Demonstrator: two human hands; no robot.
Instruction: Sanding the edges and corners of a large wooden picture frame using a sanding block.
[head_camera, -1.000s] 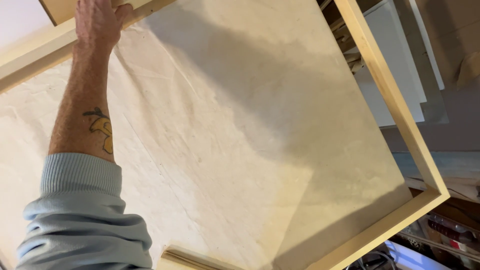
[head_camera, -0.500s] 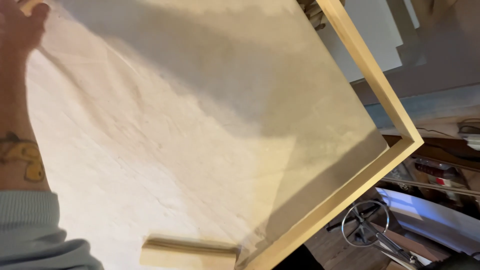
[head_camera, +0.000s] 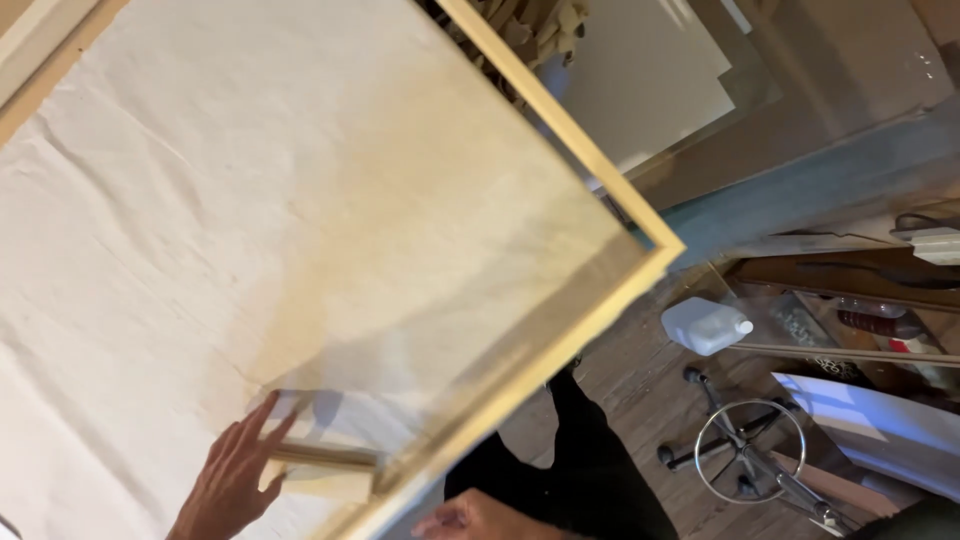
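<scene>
Where frame (head_camera: 560, 330) overlaps, right hand (head_camera: 470, 520) half-hidden.

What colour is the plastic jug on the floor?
White plastic jug, seen in the head view.

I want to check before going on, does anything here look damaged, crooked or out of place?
The canvas inside the wooden frame is creased and carries a yellowish-brown stain near its middle. A white plastic jug lies on its side on the floor. The left hand rests on a small wooden block.
</scene>
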